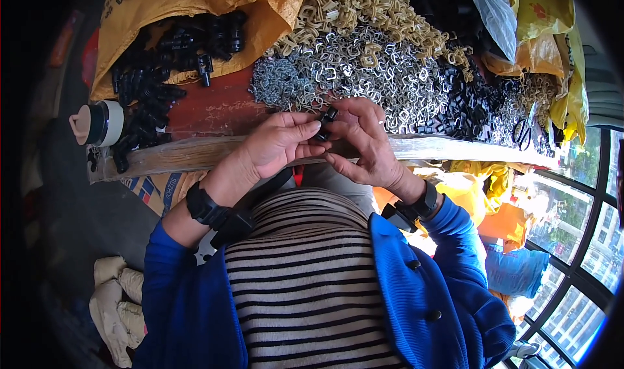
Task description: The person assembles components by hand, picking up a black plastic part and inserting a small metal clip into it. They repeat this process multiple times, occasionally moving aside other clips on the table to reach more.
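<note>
Above the near edge of the red table (211, 105), my two hands meet around a small black plastic fitting (327, 123). My left hand (278, 144) is closed, pinching the fitting between thumb and fingers. From the other side, the bent fingers of my right hand (365, 140) close on the same piece, partly hiding it. Just beyond the hands lie a heap of shiny silver metal clips (390, 70) and a pile of small grey metal parts, perhaps screws (279, 83). Similar-looking black fittings (146, 102) are heaped on the left.
An orange woven sack (149, 5) lies open at the far left, black fittings spilling out. Near it stands a white and black cup (104, 123). Beige plastic pieces (364, 5) are piled at the back. Small black pieces (455, 109), scissors (522, 133) and yellow bags (546, 18) occupy the right.
</note>
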Available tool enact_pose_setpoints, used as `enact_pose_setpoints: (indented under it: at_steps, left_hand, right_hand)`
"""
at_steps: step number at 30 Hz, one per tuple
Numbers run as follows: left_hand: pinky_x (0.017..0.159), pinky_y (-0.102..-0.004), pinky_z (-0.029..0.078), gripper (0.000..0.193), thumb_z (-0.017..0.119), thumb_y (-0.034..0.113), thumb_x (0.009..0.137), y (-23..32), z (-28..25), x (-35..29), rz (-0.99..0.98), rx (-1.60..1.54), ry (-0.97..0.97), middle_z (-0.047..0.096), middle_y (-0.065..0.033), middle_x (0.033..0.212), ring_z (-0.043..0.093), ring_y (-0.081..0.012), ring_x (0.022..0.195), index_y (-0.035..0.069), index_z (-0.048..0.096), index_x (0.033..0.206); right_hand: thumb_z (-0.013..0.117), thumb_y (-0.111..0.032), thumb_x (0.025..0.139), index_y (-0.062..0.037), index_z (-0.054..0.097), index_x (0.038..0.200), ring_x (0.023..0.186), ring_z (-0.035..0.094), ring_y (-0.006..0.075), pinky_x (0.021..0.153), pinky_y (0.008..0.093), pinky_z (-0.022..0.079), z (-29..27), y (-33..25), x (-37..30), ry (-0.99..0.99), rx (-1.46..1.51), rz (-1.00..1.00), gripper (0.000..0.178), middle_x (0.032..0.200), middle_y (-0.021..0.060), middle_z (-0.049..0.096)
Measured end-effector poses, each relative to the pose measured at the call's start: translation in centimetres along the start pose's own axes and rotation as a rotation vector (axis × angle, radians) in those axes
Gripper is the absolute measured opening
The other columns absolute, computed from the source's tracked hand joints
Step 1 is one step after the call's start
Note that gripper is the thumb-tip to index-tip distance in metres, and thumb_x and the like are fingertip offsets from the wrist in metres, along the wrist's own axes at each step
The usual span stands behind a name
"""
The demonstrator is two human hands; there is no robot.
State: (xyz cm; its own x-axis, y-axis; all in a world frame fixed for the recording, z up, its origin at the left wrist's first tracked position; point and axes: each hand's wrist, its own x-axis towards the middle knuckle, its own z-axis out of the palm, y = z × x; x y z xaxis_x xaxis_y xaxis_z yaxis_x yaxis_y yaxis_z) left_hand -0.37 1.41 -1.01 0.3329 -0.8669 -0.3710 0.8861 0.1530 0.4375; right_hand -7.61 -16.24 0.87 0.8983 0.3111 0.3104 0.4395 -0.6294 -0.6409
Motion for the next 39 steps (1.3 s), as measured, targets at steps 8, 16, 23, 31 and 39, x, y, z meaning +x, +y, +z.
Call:
enact_pose_setpoints:
  at_steps: [8,16,23,31,39]
  left_hand:
    - [0.075,-0.0275,0.046,0.023,0.042,0.01,0.083,0.1,-0.2,0.3,0.003,-0.034,-0.002,0.053,-0.011,0.096,0.055,-0.0194,0.083,-0.001,0.046,0.103]
    - [0.073,-0.0262,0.047,0.025,0.041,0.01,0.084,0.6,-0.4,0.3,0.018,-0.082,0.02,0.052,-0.0138,0.098,0.055,-0.0206,0.085,-0.003,0.045,0.105]
    - [0.072,-0.0257,0.047,0.026,0.04,0.012,0.084,0.6,0.3,0.0,0.033,-0.051,-0.006,0.052,-0.0163,0.1,0.055,-0.0208,0.085,-0.004,0.045,0.105]
    - [0.071,-0.0262,0.047,0.024,0.041,0.013,0.084,0.5,0.1,0.2,0.089,-0.037,0.005,0.052,-0.0156,0.1,0.055,-0.0197,0.084,-0.001,0.047,0.102]
    - [0.07,-0.0259,0.046,0.022,0.043,0.015,0.083,0.4,0.4,0.8,0.096,-0.044,0.081,0.054,-0.0137,0.098,0.055,-0.0174,0.083,0.002,0.049,0.101]
  right_hand:
    - [0.064,-0.023,0.061,-0.0071,0.054,0.095,0.101,0.037,0.0299,0.083,0.0392,0.028,-0.4,0.1,0.1,-0.035,-0.065,-0.03,0.038,0.111,0.0138,0.038]
    - [0.058,-0.02,0.068,-0.0086,0.055,0.091,0.088,0.045,0.0215,0.07,0.0335,0.036,-4.8,2.5,0.6,0.101,-0.725,0.255,0.026,0.095,0.0055,0.049]
    - [0.057,-0.017,0.068,-0.0106,0.057,0.084,0.065,0.047,0.0183,0.063,0.0321,0.036,-4.8,7.1,-0.4,0.042,-0.824,0.302,0.017,0.072,0.0014,0.05]
    - [0.052,-0.011,0.078,-0.0029,0.056,0.078,0.055,0.043,0.0067,0.05,0.02,0.036,-5.2,6.4,-0.4,0.339,0.667,0.757,0.01,0.066,-0.001,0.051]
    - [0.051,-0.008,0.079,-0.0012,0.056,0.077,0.057,0.044,0.0064,0.052,0.0178,0.036,-3.4,5.4,-0.4,0.32,0.802,0.737,0.009,0.07,0.0014,0.052]
